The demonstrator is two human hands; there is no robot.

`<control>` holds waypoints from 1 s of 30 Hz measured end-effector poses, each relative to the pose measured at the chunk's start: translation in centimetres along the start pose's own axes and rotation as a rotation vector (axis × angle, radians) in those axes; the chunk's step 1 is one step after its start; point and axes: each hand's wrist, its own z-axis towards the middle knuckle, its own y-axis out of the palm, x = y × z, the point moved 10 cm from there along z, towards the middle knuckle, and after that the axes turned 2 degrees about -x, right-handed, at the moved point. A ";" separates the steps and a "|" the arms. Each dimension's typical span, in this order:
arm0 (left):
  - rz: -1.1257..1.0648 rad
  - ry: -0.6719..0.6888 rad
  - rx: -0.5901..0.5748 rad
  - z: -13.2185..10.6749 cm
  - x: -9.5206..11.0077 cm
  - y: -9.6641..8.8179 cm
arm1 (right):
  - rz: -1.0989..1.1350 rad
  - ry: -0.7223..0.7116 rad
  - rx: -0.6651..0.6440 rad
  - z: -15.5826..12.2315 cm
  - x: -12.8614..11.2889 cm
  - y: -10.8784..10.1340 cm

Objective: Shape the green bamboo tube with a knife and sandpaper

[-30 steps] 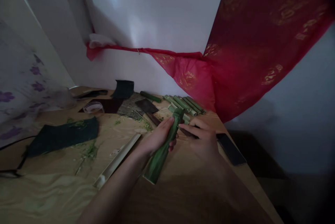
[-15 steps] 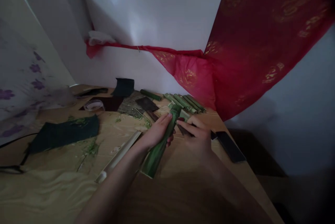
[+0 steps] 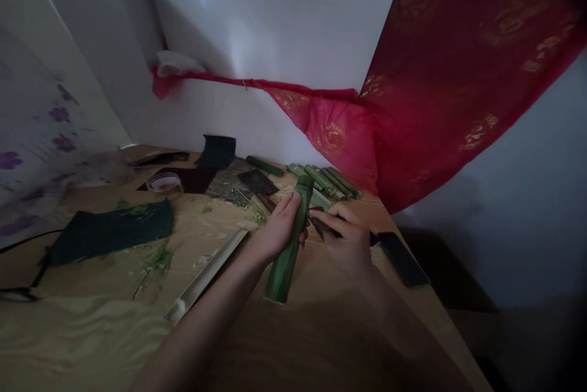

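Observation:
My left hand (image 3: 280, 227) is closed around a green bamboo tube (image 3: 288, 263), thumb along its upper side. The tube slants, its jointed end pointing away from me and its lower end towards me. Just to the right, my right hand (image 3: 346, 236) is closed with its fingers pinching a dark flat piece (image 3: 323, 225); what kind of piece it is I cannot make out. That hand is close beside the tube, and I cannot tell whether the piece touches it. Past both hands lie several green bamboo pieces (image 3: 328, 181).
A pale split bamboo strip (image 3: 206, 276) lies left of my forearm. Dark green sheets (image 3: 110, 230), green shavings (image 3: 158, 257) and a roll of clear tape (image 3: 164, 182) are on the wooden table (image 3: 321, 331). A black phone (image 3: 403, 259) sits at the right edge; red cloth (image 3: 413, 104) hangs behind.
The bamboo tube has turned more upright in my left hand, its near end swinging to the right. My right hand has hardly moved.

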 end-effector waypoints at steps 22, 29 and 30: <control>-0.825 -0.032 0.235 -0.7 1.1 -1.9 | 0.218 -0.052 -0.050 -2.1 -4.8 0.6; -0.854 -0.087 0.198 -1.4 1.1 -0.7 | 0.151 -0.080 -0.015 -2.2 -6.3 -0.4; -0.842 -0.037 0.209 -1.6 1.4 -0.8 | 0.154 -0.065 0.001 -1.9 -6.1 -0.4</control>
